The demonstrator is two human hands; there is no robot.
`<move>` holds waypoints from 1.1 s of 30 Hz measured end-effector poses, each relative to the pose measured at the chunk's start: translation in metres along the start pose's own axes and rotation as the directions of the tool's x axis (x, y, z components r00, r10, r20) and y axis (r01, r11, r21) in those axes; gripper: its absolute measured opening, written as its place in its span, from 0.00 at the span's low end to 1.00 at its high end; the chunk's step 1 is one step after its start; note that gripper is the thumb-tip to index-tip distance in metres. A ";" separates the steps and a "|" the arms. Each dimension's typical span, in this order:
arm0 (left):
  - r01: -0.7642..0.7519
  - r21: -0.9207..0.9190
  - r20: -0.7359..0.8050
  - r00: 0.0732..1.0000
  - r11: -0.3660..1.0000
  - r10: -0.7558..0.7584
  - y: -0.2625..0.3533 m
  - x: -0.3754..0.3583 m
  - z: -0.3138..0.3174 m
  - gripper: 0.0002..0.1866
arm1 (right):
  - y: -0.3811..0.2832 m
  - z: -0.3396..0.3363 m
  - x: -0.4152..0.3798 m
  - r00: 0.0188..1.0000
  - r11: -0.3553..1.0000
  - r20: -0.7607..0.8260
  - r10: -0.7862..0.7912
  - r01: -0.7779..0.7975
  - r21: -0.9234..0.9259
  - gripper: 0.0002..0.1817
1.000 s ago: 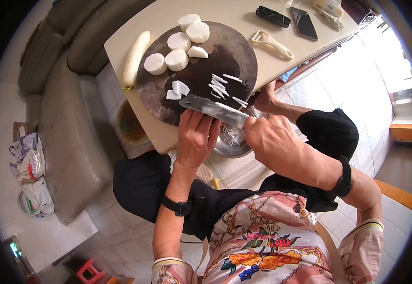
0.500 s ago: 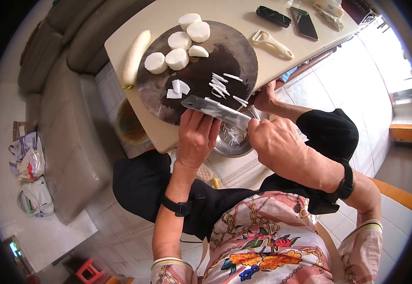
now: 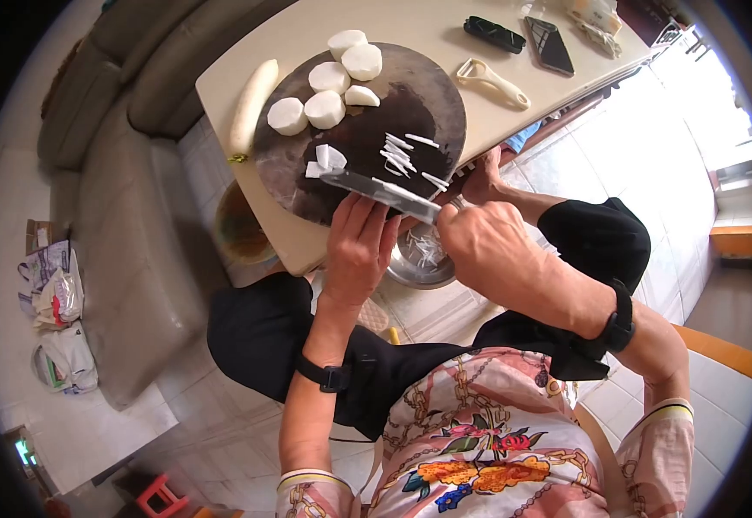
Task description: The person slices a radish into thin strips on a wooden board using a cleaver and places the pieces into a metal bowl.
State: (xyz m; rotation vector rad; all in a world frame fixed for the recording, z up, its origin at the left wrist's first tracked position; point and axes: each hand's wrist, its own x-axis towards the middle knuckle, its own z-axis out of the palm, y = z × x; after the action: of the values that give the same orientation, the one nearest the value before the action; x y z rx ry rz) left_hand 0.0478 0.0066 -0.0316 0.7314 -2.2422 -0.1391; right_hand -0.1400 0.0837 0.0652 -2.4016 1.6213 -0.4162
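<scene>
My right hand [image 3: 479,246] grips the cleaver [image 3: 380,190] by its handle, blade flat at the board [image 3: 432,82] edge. My left hand [image 3: 358,250] lies open under it. Radish strips [image 3: 406,155] are light, wet, brittle; scoop them, don't pinch.

desk [image 3: 445,26]: cream top | on it: round dark cutting board [image 3: 428,86], whole white radish [image 3: 250,104], peeler [image 3: 492,82], phone [image 3: 551,45], black case [image 3: 497,34]

Left hand [image 3: 357,250] flat, fingers extended forward; right hand [image 3: 479,246] clenched in a fist-like grip.
</scene>
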 end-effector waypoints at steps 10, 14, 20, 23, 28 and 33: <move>0.022 -0.002 0.050 0.999 1.000 -0.022 0.002 0.002 -0.002 0.12 | -0.004 0.011 0.008 0.999 0.989 0.042 -0.017 0.022 -0.147 0.06; 0.017 -0.002 0.007 1.000 1.000 -0.017 0.003 0.001 -0.001 0.12 | -0.006 0.016 0.019 0.999 0.991 -0.034 0.003 -0.008 -0.131 0.06; 0.004 -0.014 -0.009 1.000 1.000 -0.004 0.000 0.000 -0.001 0.12 | -0.004 0.000 -0.002 0.999 1.000 0.035 0.010 -0.009 -0.018 0.06; 0.009 -0.015 0.007 1.000 1.000 -0.009 0.000 0.001 -0.002 0.12 | -0.004 0.000 -0.001 0.998 0.999 0.052 0.020 -0.018 -0.047 0.06; 0.016 -0.016 0.022 1.000 1.000 -0.016 0.002 0.002 0.000 0.11 | -0.002 0.009 0.008 0.999 0.996 0.029 -0.030 0.032 -0.078 0.06; 0.000 -0.002 -0.044 0.999 1.000 0.000 0.003 0.002 0.000 0.11 | -0.004 0.016 0.013 0.997 0.994 -0.080 -0.002 -0.007 -0.108 0.06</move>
State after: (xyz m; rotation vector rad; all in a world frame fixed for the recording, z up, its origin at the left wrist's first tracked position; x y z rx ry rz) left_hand 0.0455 0.0084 -0.0293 0.7263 -2.2000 -0.1241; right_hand -0.1261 0.0731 0.0534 -2.4908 1.7228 -0.4396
